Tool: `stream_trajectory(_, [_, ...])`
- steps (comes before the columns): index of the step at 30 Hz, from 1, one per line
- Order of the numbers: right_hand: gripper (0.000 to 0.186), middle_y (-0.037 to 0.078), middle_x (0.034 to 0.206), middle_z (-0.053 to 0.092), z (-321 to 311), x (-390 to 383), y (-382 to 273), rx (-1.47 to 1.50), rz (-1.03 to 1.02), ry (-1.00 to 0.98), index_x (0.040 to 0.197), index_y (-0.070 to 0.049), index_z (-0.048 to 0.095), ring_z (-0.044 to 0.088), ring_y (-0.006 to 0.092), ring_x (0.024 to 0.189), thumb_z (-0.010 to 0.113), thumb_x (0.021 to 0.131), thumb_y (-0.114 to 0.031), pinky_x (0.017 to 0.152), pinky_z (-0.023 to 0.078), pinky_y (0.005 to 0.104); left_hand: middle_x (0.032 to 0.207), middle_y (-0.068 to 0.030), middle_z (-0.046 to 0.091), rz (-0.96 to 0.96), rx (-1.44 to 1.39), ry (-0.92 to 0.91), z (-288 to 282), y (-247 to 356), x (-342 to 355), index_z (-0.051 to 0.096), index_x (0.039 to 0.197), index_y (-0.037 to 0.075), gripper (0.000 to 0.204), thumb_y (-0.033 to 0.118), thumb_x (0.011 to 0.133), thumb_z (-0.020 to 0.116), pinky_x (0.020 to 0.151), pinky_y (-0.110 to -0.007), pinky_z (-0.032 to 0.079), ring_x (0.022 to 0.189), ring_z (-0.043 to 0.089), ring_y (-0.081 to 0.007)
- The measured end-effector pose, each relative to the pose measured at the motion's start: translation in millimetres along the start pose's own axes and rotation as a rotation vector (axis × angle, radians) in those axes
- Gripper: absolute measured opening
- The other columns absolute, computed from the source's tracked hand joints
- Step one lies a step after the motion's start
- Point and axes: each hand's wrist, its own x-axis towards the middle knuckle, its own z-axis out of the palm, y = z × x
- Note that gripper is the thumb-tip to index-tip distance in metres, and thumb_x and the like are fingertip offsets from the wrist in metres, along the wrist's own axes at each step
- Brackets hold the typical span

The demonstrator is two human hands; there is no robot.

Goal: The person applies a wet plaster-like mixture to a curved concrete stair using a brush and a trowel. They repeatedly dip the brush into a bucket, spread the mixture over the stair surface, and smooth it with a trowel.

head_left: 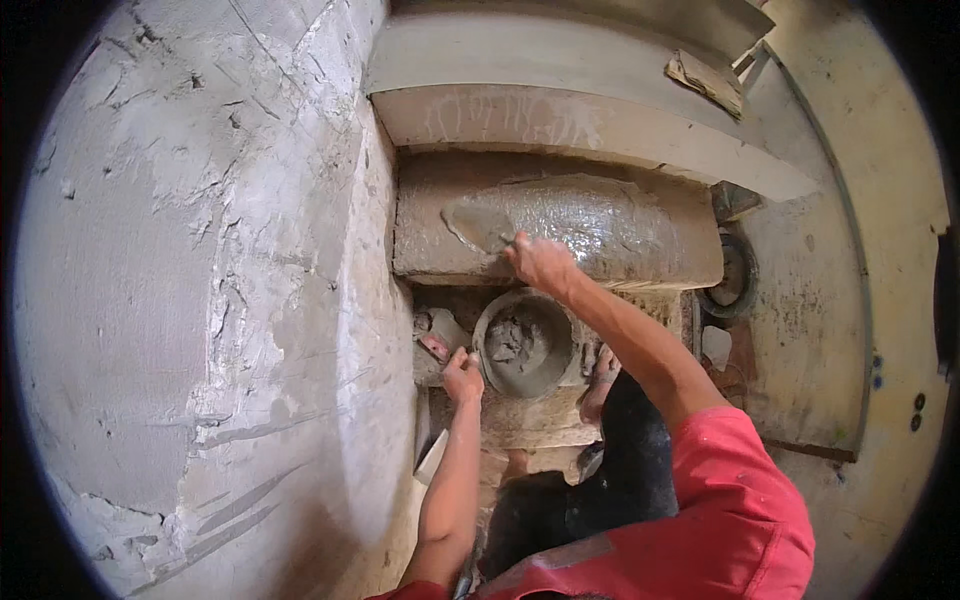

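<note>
Trowel (474,227) on a wet step (685,255), bucket (530,383) just below

Reading the clock from the bucket, the trowel lies at eleven, its blade against a smear of wet mortar (590,215) on the step. Its handle is mostly lost inside the right hand (543,262), which is closed around it at twelve. The left hand (463,377), at eight, is pinched narrow on the bucket's rim; where its fingertips end is hard to see. Lumpy grey mortar sits in the bucket.

The right forearm (635,335) slants across the step's front edge and blocks part of the space at three. A foot (598,388) shows only in part at four, and dark trousers (625,460) and a red shirt (740,490) cover much of the floor from four to six. At nine, a grey tool with a reddish part (436,343) lies close to the wall (260,300); its full shape cannot be made out. A pale slab (430,457) at seven is partly hidden by the left forearm (450,495).

Between two and three, well apart, stands a second bucket (730,275), dim inside and partly covered by the step's end. A wood scrap (705,85) rests on a higher step (520,60) at one. The dark round border cuts off the wall at nine.
</note>
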Motion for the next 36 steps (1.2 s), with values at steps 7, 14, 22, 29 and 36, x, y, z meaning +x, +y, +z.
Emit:
stream_trajectory(7, [0.059, 0.036, 0.097, 0.071, -16.4, 3.8, 73.8, 0.093, 0.369, 0.158, 0.106, 0.008, 0.065, 0.069, 0.0546, 0.098, 0.044, 0.109, -0.046, 0.088, 0.055, 0.0609, 0.131, -0.0238, 0.07, 0.208, -0.028, 0.107, -11.9, 91.2, 42.9, 0.062, 0.143, -0.001, 0.053, 0.03, 0.1, 0.071, 0.101, -0.043, 0.051, 0.114, 0.068, -0.0353])
stream_trajectory(14, [0.073, 0.039, 0.101, 0.071, -43.9, -68.9, 189.0, 0.306, 0.793, 0.317, 0.107, 0.013, 0.072, 0.066, 0.0536, 0.115, 0.04, 0.108, -0.053, 0.102, 0.05, 0.0565, 0.158, -0.0235, 0.049, 0.778, 0.47, 0.151, -116.5, 198.1, -63.5, 0.055, 0.149, 0.002, 0.055, 0.021, 0.099, 0.067, 0.12, -0.048, 0.037, 0.145, 0.045, -0.0432])
stream_trajectory(22, [0.068, 0.027, 0.079, 0.071, -44.2, -21.7, 175.8, 0.762, 0.888, 0.343, 0.095, 0.008, 0.072, 0.072, 0.0361, 0.062, 0.044, 0.109, -0.051, 0.059, 0.056, 0.0496, 0.159, -0.0244, 0.047, 1.204, 0.955, 1.001, -333.0, 268.8, -277.1, 0.056, 0.146, -0.004, 0.048, 0.025, 0.107, 0.054, 0.126, -0.062, 0.024, 0.152, 0.035, -0.0455])
stream_trajectory(29, [0.064, 0.032, 0.087, 0.07, 2.6, 42.7, 46.2, 0.775, 0.57, 0.09, 0.1, 0.011, 0.069, 0.072, 0.046, 0.079, 0.045, 0.109, -0.047, 0.076, 0.055, 0.0551, 0.16, -0.0299, 0.042, 1.137, 0.598, 0.465, -217.6, 253.5, -155.2, 0.043, 0.155, -0.006, 0.057, 0.026, 0.108, 0.047, 0.125, -0.061, 0.025, 0.153, 0.034, -0.0455])
stream_trajectory(36, [0.059, 0.036, 0.101, 0.071, 23.3, 77.5, -45.4, 0.37, 0.217, 0.082, 0.1, 0.007, 0.073, 0.07, 0.0523, 0.101, 0.046, 0.108, -0.045, 0.092, 0.055, 0.0589, 0.128, -0.0061, 0.063, -0.433, -0.686, 0.151, 7.5, 180.5, 95.9, 0.064, 0.132, 0.013, 0.04, 0.043, 0.107, 0.058, 0.079, -0.039, 0.059, 0.095, 0.066, -0.0223])
